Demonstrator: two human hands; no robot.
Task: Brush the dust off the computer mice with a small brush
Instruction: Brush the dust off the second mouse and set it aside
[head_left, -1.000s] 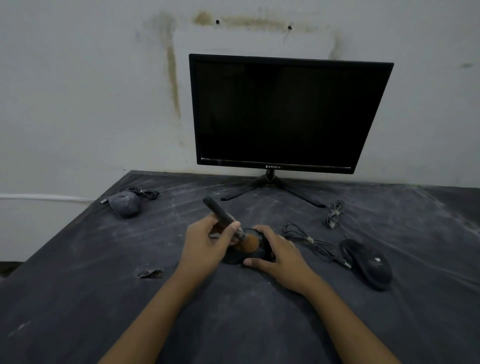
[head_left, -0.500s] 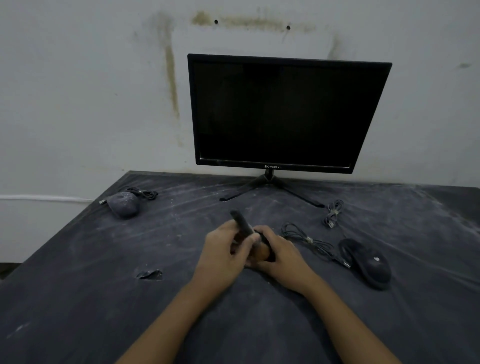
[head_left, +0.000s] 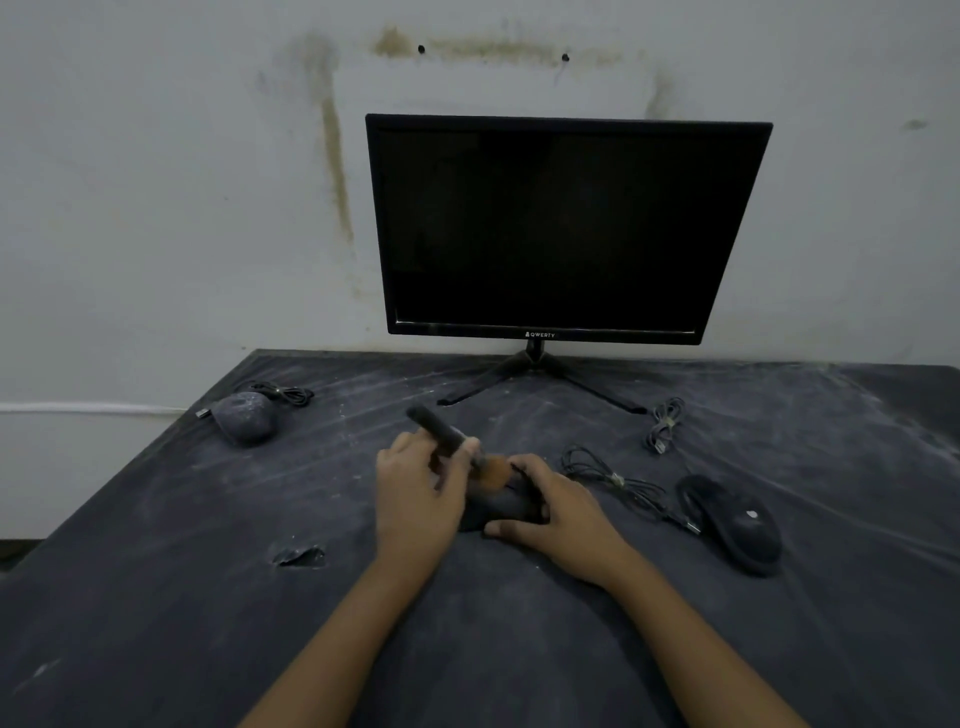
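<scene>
Centrally, brush (head_left: 451, 437) in left hand (head_left: 415, 496) touches mouse (head_left: 500, 508) in right hand (head_left: 553, 512).

On the tabletop (head_left: 208, 597), the monitor (head_left: 561, 228) stands at the back, before the wall. In front of it, the middle mouse (head_left: 501, 506) lies between the left hand (head_left: 415, 493) and the right hand (head_left: 556, 512), with the brush (head_left: 447, 434) at its far end. The left mouse (head_left: 247, 415) lies far to the left, its cord (head_left: 283, 392) just behind it. The right mouse (head_left: 737, 525) lies well to the right, a loose cable (head_left: 618, 480) between it and the middle mouse, and a coiled cable (head_left: 665, 423) behind that.
</scene>
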